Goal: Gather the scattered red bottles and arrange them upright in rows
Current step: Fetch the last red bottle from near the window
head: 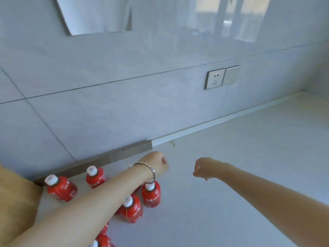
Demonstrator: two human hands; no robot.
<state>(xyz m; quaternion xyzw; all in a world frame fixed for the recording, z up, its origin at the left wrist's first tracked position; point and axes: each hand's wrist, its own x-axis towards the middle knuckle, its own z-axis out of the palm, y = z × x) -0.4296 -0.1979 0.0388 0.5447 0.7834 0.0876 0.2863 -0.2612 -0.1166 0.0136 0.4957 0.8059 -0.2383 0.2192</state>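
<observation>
Upright red bottles (131, 208) beneath left forearm (85, 202).

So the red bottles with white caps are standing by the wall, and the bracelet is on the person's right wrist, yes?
Not quite: the head view shows the bracelet on the left wrist. The rest holds; the red bottles with white caps stand by the wall.

Bright daylight – soft blur, wall glare.
</observation>
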